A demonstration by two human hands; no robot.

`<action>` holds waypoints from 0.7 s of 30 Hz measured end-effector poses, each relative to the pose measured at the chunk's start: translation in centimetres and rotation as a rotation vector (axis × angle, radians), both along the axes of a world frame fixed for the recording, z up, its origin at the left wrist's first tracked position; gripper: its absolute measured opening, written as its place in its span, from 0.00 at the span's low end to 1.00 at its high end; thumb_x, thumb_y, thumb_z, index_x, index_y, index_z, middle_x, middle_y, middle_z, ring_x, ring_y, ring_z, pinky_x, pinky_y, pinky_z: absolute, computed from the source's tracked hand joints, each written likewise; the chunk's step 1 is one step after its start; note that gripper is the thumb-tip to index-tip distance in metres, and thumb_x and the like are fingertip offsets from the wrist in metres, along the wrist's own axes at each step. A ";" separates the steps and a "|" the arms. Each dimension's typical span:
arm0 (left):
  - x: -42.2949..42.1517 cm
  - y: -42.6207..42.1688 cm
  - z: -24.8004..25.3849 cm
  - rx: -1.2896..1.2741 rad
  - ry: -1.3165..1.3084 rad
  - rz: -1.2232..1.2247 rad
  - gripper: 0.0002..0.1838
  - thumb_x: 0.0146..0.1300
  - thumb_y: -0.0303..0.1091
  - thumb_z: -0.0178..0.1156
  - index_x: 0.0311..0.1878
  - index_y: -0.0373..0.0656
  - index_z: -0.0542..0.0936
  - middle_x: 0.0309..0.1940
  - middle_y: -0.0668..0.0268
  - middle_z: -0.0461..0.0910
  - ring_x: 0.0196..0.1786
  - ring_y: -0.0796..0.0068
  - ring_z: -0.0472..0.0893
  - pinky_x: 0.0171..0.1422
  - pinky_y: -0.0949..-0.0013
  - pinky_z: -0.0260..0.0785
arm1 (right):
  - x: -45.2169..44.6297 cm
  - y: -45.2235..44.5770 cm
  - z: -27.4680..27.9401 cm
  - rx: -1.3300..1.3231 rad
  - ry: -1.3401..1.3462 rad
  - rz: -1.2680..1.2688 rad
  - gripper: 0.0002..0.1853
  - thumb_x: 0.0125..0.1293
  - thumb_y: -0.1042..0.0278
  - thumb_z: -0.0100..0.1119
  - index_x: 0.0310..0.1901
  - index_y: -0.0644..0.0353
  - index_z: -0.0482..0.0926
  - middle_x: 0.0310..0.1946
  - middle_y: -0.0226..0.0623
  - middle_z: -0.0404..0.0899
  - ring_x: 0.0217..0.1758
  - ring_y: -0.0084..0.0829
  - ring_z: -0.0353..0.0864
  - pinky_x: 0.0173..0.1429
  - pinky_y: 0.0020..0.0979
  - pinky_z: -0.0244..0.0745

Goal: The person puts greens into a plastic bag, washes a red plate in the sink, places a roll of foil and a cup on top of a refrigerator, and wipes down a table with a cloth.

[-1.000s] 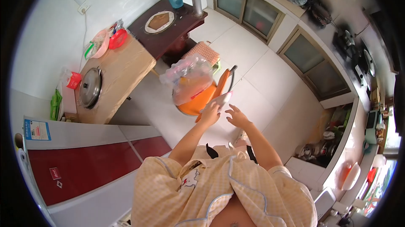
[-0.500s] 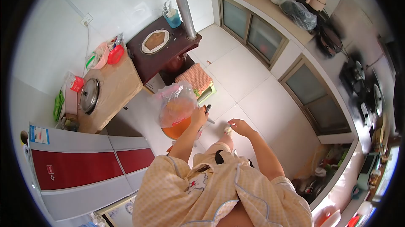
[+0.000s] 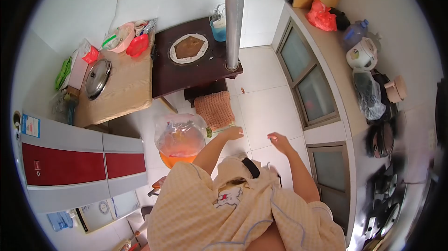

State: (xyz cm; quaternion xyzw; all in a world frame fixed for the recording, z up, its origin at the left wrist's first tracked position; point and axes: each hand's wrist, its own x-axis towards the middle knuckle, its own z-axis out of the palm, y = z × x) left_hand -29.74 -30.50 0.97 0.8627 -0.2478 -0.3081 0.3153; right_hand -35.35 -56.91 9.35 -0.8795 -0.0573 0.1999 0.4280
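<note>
My left hand [image 3: 232, 133] is closed, its fingers curled, over the front edge of the low stool. Whatever it grips, if anything, is hidden from me. Apart from it, to the right, my right hand [image 3: 279, 142] has bent fingers drawn together near a small dark spot too small to name. Left of my left forearm stands an orange tub [image 3: 173, 161] with a clear plastic bag [image 3: 181, 134] over it. A knitted orange-pink cover [image 3: 214, 110] lies on the low stool just beyond my left hand.
A dark red stove table [image 3: 186, 76] with a metal flue pipe [image 3: 234, 17] stands ahead. On the left are a wooden table [image 3: 126, 90] with a pot lid [image 3: 98, 79] and a red-and-grey fridge [image 3: 63, 163]. Along the right runs a counter [image 3: 326, 41] carrying a white kettle [image 3: 361, 55].
The black-handled knife in my left hand no longer shows. Both hands have moved apart from the tub, toward the right, and my view has turned and shifted.
</note>
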 end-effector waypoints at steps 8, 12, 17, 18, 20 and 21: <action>14.3 -8.7 2.9 -0.006 -0.269 0.266 0.11 0.52 0.38 0.54 0.36 0.41 0.74 0.37 0.54 0.74 0.43 0.56 0.73 0.45 0.57 0.66 | 17.0 -4.4 -4.3 0.185 0.101 0.000 0.14 0.57 0.70 0.46 0.45 0.60 0.73 0.37 0.32 0.77 0.36 0.23 0.74 0.42 0.23 0.69; 23.8 -12.3 2.6 0.160 -0.573 0.460 0.06 0.48 0.32 0.53 0.28 0.42 0.74 0.29 0.56 0.73 0.34 0.57 0.76 0.36 0.57 0.69 | 27.9 -5.5 -3.6 0.263 0.061 0.064 0.13 0.57 0.71 0.47 0.43 0.60 0.74 0.36 0.32 0.77 0.36 0.22 0.73 0.43 0.23 0.68; 35.7 -12.6 3.1 0.313 -0.540 0.841 0.05 0.49 0.28 0.51 0.29 0.38 0.72 0.28 0.54 0.72 0.35 0.55 0.76 0.36 0.58 0.69 | 41.4 -8.8 -3.5 0.250 0.098 0.185 0.13 0.56 0.71 0.47 0.42 0.60 0.75 0.36 0.32 0.77 0.35 0.22 0.74 0.42 0.24 0.69; 37.1 -12.3 2.4 0.364 -0.510 0.947 0.05 0.49 0.28 0.50 0.30 0.38 0.72 0.29 0.54 0.72 0.36 0.54 0.76 0.37 0.57 0.69 | 43.3 -9.4 -3.5 0.219 0.114 0.200 0.13 0.56 0.71 0.47 0.42 0.60 0.75 0.36 0.32 0.77 0.34 0.22 0.74 0.42 0.24 0.69; 38.8 -11.7 3.7 0.431 -0.452 1.058 0.05 0.52 0.28 0.48 0.31 0.37 0.71 0.32 0.53 0.72 0.37 0.54 0.76 0.39 0.59 0.70 | 47.0 -9.5 -2.5 0.207 0.171 0.254 0.13 0.56 0.71 0.46 0.42 0.60 0.74 0.36 0.33 0.77 0.34 0.22 0.74 0.42 0.24 0.69; 39.7 -11.2 3.6 0.450 -0.384 1.136 0.06 0.53 0.28 0.46 0.33 0.37 0.70 0.33 0.52 0.71 0.37 0.52 0.75 0.39 0.58 0.70 | 48.8 -8.8 -2.1 0.233 0.172 0.296 0.13 0.56 0.72 0.46 0.42 0.60 0.74 0.36 0.32 0.77 0.34 0.22 0.74 0.42 0.24 0.69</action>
